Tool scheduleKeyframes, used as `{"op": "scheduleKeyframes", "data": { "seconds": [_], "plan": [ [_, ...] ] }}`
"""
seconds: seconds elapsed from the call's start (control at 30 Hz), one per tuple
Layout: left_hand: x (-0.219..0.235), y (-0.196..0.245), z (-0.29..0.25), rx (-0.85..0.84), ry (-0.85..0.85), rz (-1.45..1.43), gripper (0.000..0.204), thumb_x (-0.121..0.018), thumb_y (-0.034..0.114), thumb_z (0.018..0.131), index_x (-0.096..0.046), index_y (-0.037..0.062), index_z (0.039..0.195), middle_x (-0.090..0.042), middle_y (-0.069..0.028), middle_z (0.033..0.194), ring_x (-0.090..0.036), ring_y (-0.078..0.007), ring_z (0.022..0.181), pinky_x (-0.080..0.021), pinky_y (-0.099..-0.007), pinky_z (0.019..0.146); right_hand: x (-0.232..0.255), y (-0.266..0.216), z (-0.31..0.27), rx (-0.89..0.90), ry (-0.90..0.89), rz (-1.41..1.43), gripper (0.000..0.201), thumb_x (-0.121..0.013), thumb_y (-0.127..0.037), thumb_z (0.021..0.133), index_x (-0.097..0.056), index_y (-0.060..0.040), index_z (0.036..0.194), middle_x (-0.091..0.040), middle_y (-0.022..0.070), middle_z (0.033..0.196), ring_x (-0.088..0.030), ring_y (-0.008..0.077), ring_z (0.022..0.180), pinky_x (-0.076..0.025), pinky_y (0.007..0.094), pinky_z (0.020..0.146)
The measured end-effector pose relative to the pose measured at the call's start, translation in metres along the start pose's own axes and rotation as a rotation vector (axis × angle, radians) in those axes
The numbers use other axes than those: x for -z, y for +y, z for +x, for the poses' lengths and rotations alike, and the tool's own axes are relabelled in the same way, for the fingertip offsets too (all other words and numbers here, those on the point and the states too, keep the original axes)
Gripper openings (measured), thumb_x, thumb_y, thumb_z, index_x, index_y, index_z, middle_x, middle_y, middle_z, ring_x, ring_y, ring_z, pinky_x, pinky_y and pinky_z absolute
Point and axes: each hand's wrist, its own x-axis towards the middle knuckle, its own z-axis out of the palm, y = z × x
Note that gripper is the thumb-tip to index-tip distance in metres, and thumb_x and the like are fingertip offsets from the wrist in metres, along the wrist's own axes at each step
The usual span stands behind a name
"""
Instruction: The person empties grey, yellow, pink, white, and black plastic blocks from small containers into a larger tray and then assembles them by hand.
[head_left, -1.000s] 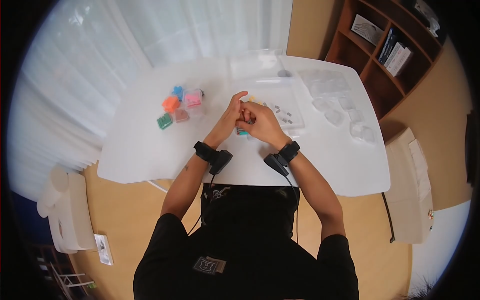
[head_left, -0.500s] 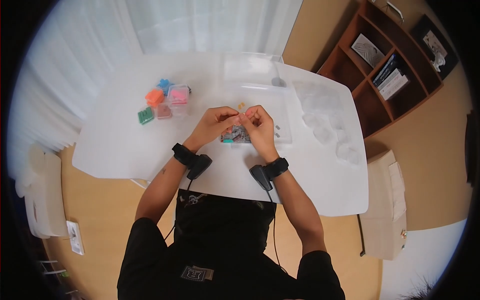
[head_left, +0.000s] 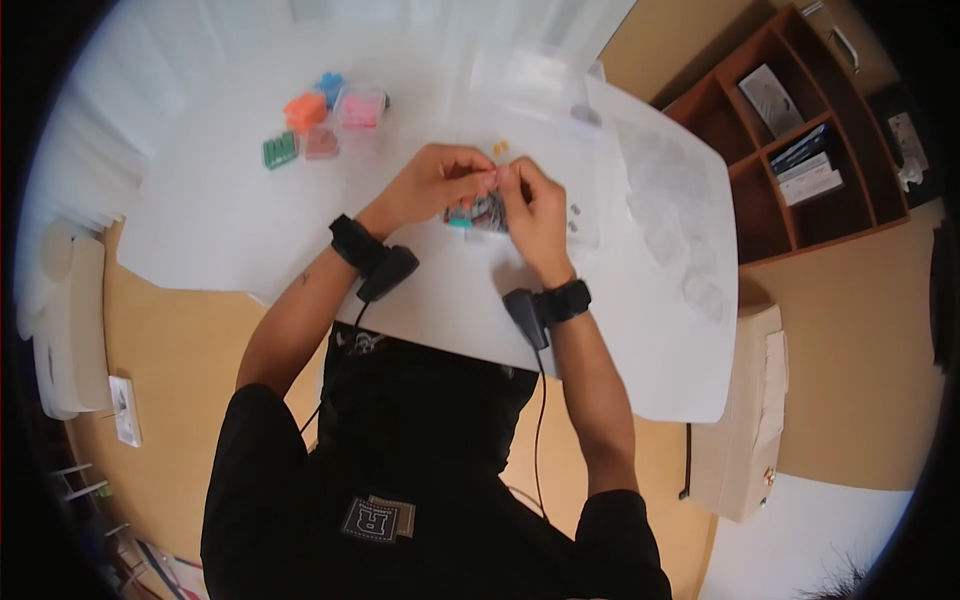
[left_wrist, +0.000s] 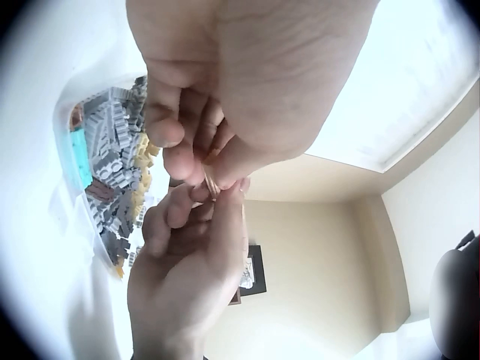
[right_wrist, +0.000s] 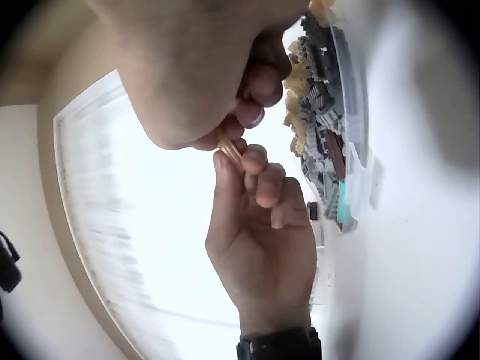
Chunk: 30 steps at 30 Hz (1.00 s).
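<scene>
Two-handed grip: your left hand (head_left: 432,187) and right hand (head_left: 540,212) are narrowly pinching a thin tan piece (right_wrist: 231,151).
Clear plastic box (right_wrist: 355,105): is holding small grey bricks (left_wrist: 111,135).

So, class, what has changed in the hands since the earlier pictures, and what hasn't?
The left hand, fingers extended a second ago, has curled them inward; it and the right hand now pinch a small tan piece. When they gripped it is unclear. The orange pieces and green block stayed put.
</scene>
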Motion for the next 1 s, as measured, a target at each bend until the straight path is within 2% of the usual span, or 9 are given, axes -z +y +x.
{"op": "scheduleKeyframes", "data": {
  "seconds": [0.2,0.3,0.37,0.5,0.57,0.77,0.83,0.93,1.0],
  "plan": [
    [-0.002,0.0,0.001,-0.03,-0.018,-0.018,0.019,-0.061,0.018,0.091,-0.065,0.0003,0.094,-0.055,0.0025,0.064,-0.047,-0.0031,0.056,-0.037,-0.0192,0.049,0.004,0.005,0.0,-0.224,-0.04,0.237,0.032,-0.049,-0.02,0.096,-0.049,-0.002,0.07,-0.042,-0.0033,0.055,-0.033,0.0038,0.054,-0.029,0.0227,0.048],
    [-0.004,0.002,0.0,-0.054,0.013,-0.026,0.018,-0.061,0.018,0.091,-0.065,0.001,0.094,-0.055,0.0027,0.064,-0.046,-0.0024,0.056,-0.036,-0.0187,0.049,0.002,0.006,0.001,-0.22,-0.025,0.241,0.032,-0.051,-0.02,0.096,-0.051,-0.0018,0.07,-0.041,-0.003,0.055,-0.033,0.004,0.053,-0.028,0.0231,0.047],
    [-0.002,0.003,0.0,-0.004,-0.004,0.034,0.019,-0.061,0.016,0.09,-0.063,0.0002,0.101,-0.059,0.0008,0.075,-0.049,-0.0035,0.061,-0.039,-0.0188,0.054,0.001,0.008,0.001,-0.215,-0.015,0.232,0.031,-0.051,-0.02,0.095,-0.051,-0.0014,0.07,-0.04,-0.0028,0.054,-0.032,0.0043,0.052,-0.028,0.0233,0.047],
    [-0.002,0.0,0.0,0.055,0.026,0.097,0.018,-0.063,0.014,0.088,-0.064,0.0011,0.1,-0.058,0.0016,0.072,-0.049,-0.0026,0.061,-0.038,-0.0178,0.053,0.0,0.004,0.002,-0.142,0.005,0.075,0.03,-0.055,-0.02,0.093,-0.053,-0.0006,0.07,-0.038,-0.0022,0.052,-0.03,0.0053,0.051,-0.027,0.0242,0.046],
    [-0.003,-0.002,0.0,0.035,0.087,0.088,0.02,-0.067,0.018,0.086,-0.066,0.0009,0.096,-0.059,0.0014,0.067,-0.045,-0.0016,0.055,-0.033,-0.018,0.046,0.0,0.002,0.002,-0.138,-0.003,0.061,0.03,-0.056,-0.02,0.093,-0.053,-0.0004,0.071,-0.037,-0.0021,0.052,-0.03,0.0055,0.051,-0.027,0.0244,0.046],
    [-0.005,-0.011,0.001,-0.076,0.139,0.068,0.018,-0.07,0.012,0.082,-0.069,-0.0018,0.093,-0.061,-0.0003,0.069,-0.047,-0.0021,0.058,-0.036,-0.0184,0.048,0.001,-0.005,0.003,-0.135,-0.047,-0.057,0.03,-0.054,-0.021,0.095,-0.053,-0.0006,0.073,-0.042,-0.0043,0.057,-0.033,0.0036,0.055,-0.028,0.0223,0.048],
    [-0.004,-0.006,-0.001,-0.021,0.143,0.082,0.017,-0.069,0.011,0.082,-0.069,-0.0019,0.093,-0.061,-0.0003,0.068,-0.047,-0.0025,0.057,-0.036,-0.0188,0.048,0.0,-0.001,0.002,-0.085,-0.043,-0.14,0.026,-0.052,-0.017,0.094,-0.052,-0.0007,0.074,-0.044,0.0082,0.053,-0.038,0.0163,0.046,-0.034,0.0299,0.046],
    [-0.004,0.0,-0.003,0.055,0.137,0.069,0.014,-0.068,0.01,0.083,-0.07,-0.0018,0.091,-0.062,-0.0007,0.068,-0.048,-0.0031,0.055,-0.037,-0.0193,0.047,-0.003,0.0,0.0,0.015,-0.032,-0.243,0.024,-0.05,-0.016,0.095,-0.051,-0.0013,0.076,-0.046,0.0106,0.054,-0.042,0.0213,0.046,-0.036,0.033,0.047],
    [-0.002,0.0,-0.002,0.081,0.132,0.039,0.013,-0.067,0.009,0.083,-0.07,-0.0016,0.091,-0.062,-0.001,0.068,-0.048,-0.0034,0.054,-0.037,-0.0194,0.046,-0.002,0.0,-0.001,-0.005,-0.041,-0.246,0.023,-0.05,-0.016,0.095,-0.051,-0.0014,0.077,-0.046,0.011,0.055,-0.043,0.0225,0.047,-0.036,0.0337,0.047]
  ]
}}
